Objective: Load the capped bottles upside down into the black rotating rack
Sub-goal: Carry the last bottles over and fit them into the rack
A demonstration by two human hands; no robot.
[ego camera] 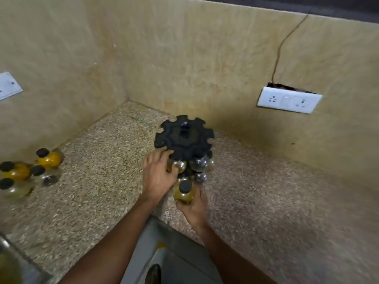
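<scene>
The black rack [184,138] stands on the speckled tabletop [102,181] near the corner walls. The left hand [158,175] grips a bottle [178,166] under the rack's near rim; the right hand [193,208] cradles a capped bottle [184,192], cap up, just in front. Spare bottles [28,171] cluster far left; bare tabletop lies to the right.

Head camera looks steeply down, close, at somewhat blurred counter corner [114,181].
</scene>
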